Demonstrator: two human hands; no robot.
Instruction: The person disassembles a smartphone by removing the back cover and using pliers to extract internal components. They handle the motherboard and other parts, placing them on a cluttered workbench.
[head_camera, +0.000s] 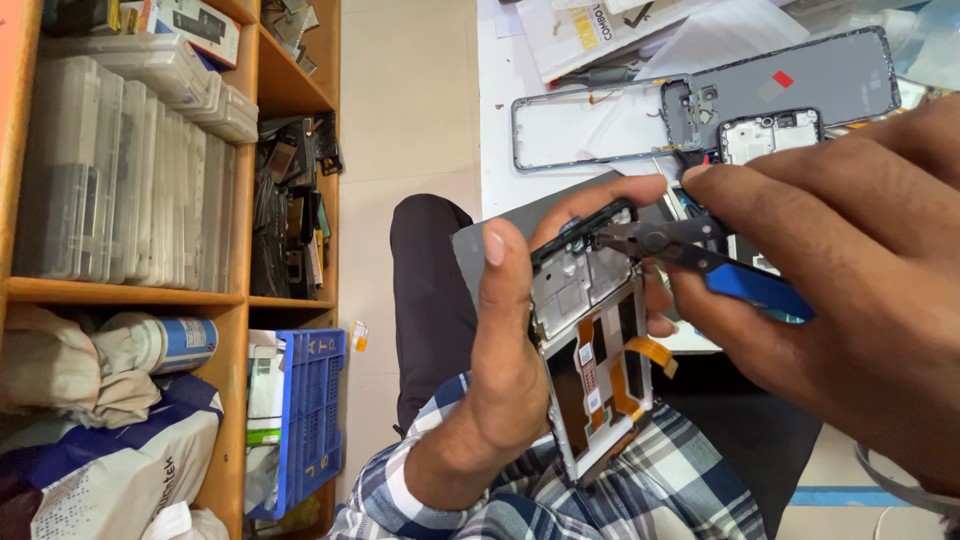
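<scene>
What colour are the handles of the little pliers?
Blue. The head view shows the right hand holding the small pliers, with black jaws and blue handles.

A wooden shelf unit (230, 300) occupies the left side. Its upper shelf carries a row of clear plastic cases (120, 180); the adjacent compartment holds dark, stacked parts (290, 210). The lower level holds cloth bags (100, 440), a white canister (160, 343) with a blue band, and a blue crate (310, 420). The floor (405, 100) is plain beige. A white worktop (500, 120) lies at upper right under even, soft light.
</scene>
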